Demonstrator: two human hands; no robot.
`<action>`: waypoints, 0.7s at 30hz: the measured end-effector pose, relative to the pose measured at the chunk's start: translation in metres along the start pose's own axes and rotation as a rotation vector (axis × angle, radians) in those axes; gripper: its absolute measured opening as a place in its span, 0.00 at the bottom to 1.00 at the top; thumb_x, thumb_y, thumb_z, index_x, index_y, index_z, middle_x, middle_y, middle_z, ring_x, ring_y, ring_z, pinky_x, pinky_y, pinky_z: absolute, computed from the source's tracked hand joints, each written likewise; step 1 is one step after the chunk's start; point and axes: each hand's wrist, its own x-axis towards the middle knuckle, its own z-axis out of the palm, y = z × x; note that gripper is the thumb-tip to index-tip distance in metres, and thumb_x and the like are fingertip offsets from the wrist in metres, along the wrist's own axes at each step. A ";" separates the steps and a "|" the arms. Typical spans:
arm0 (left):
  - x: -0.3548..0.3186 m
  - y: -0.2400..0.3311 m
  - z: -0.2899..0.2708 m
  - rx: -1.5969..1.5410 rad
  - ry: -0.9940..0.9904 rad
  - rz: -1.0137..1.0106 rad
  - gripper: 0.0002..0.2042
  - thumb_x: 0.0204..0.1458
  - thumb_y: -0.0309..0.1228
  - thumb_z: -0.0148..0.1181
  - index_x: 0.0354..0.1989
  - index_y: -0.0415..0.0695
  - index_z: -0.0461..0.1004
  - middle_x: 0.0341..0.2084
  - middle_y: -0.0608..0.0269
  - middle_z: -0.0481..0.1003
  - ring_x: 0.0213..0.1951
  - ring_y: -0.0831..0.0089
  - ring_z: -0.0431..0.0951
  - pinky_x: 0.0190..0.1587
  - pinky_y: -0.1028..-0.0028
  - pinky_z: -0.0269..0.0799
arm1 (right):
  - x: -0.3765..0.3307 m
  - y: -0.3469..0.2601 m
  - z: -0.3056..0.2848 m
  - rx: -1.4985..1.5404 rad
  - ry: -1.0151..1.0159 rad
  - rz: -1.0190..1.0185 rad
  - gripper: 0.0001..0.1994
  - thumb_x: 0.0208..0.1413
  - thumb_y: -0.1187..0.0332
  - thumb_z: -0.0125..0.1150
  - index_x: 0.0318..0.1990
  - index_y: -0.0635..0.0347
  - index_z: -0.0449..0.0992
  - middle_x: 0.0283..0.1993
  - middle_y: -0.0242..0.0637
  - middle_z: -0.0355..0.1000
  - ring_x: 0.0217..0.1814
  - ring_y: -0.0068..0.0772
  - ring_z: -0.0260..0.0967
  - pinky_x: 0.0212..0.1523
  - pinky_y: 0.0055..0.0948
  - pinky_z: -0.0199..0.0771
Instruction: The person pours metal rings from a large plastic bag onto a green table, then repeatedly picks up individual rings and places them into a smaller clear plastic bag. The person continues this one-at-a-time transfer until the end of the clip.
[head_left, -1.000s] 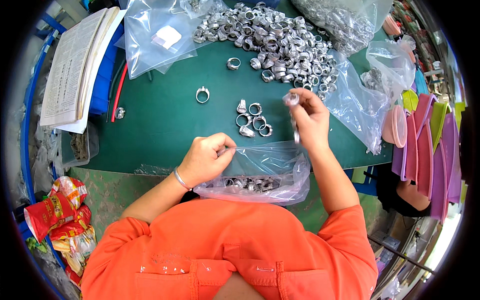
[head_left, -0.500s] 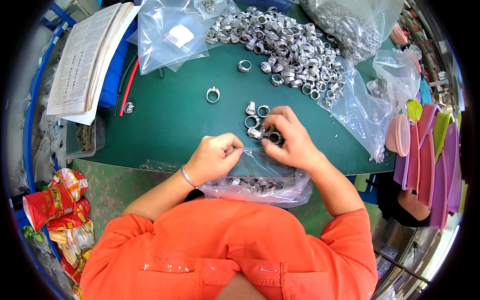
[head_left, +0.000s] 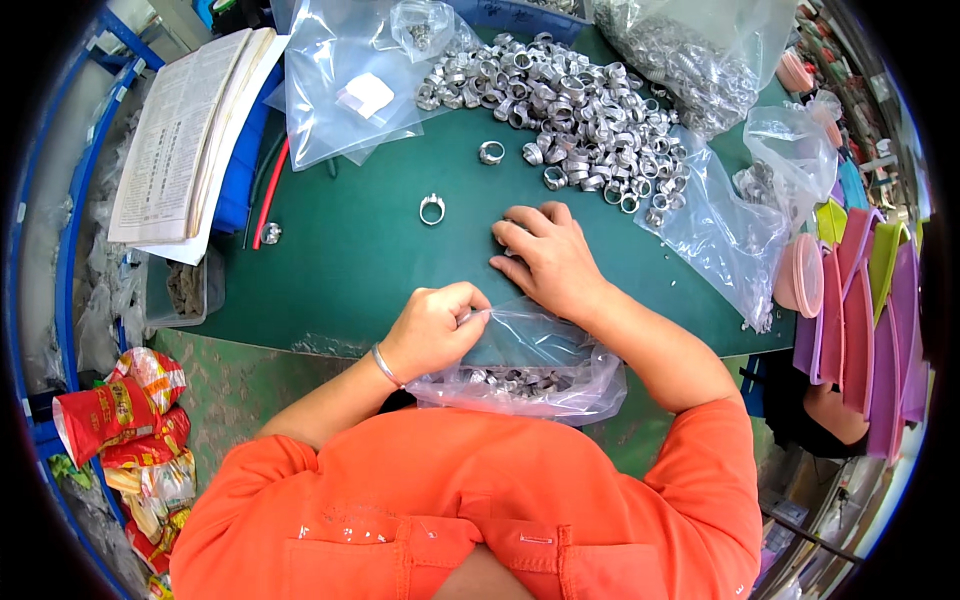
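Note:
At the table's near edge, my left hand (head_left: 438, 322) pinches the rim of a clear plastic bag (head_left: 590, 395). The bag sags below the edge, with several metal rings (head_left: 515, 381) inside. My right hand (head_left: 545, 252) lies palm down on the green tabletop, fingers curled over a small cluster of rings that it almost wholly hides. Left of it, a single silver ring (head_left: 432, 209) rests on the table. Another loose ring (head_left: 491, 152) lies farther off, near a large heap of silver-coloured rings (head_left: 570, 100).
Clear bags (head_left: 365, 90) lie at the back left, beside papers (head_left: 185, 140) on a blue bin. A bulky bag of metal pieces (head_left: 690, 75) stands back right. Along the table's right side are a flat plastic bag (head_left: 725, 220) and colourful bins (head_left: 860, 300). A red rod (head_left: 271, 195) lies left.
My right hand has moved forward and its fingers now cover the small cluster of rings. My left hand keeps its pinch on the bag. The whole view has shifted slightly.

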 end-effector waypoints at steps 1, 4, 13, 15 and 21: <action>0.000 0.000 0.000 -0.011 0.005 0.010 0.04 0.48 0.25 0.61 0.29 0.36 0.75 0.12 0.64 0.69 0.15 0.82 0.67 0.19 0.78 0.62 | -0.001 0.008 0.003 0.051 -0.002 0.021 0.22 0.45 0.66 0.66 0.51 0.48 0.71 0.47 0.36 0.68 0.49 0.45 0.66 0.42 0.42 0.69; 0.000 0.001 0.002 -0.042 0.023 0.033 0.04 0.48 0.25 0.61 0.29 0.36 0.75 0.12 0.64 0.69 0.15 0.82 0.67 0.20 0.78 0.63 | -0.003 0.024 0.002 0.190 0.121 0.074 0.16 0.44 0.75 0.64 0.44 0.54 0.75 0.38 0.38 0.70 0.39 0.43 0.70 0.38 0.35 0.72; -0.001 0.003 0.000 -0.065 0.019 0.013 0.05 0.48 0.26 0.60 0.29 0.37 0.75 0.13 0.57 0.70 0.15 0.70 0.71 0.21 0.71 0.66 | -0.014 -0.039 -0.057 0.852 -0.342 0.046 0.15 0.43 0.67 0.72 0.40 0.59 0.78 0.39 0.41 0.73 0.41 0.39 0.72 0.43 0.35 0.73; -0.001 -0.001 0.001 -0.031 0.035 0.083 0.04 0.49 0.25 0.61 0.30 0.37 0.75 0.12 0.61 0.70 0.15 0.79 0.67 0.20 0.76 0.64 | -0.003 -0.035 -0.049 0.648 -0.235 -0.006 0.11 0.47 0.69 0.68 0.39 0.60 0.77 0.44 0.44 0.72 0.47 0.45 0.70 0.45 0.38 0.73; -0.002 0.002 0.002 -0.064 0.035 0.028 0.04 0.49 0.25 0.61 0.30 0.37 0.76 0.13 0.62 0.70 0.15 0.79 0.68 0.20 0.75 0.64 | 0.075 0.006 0.031 0.050 0.160 -0.049 0.20 0.54 0.61 0.61 0.53 0.57 0.70 0.57 0.59 0.63 0.59 0.59 0.61 0.58 0.49 0.64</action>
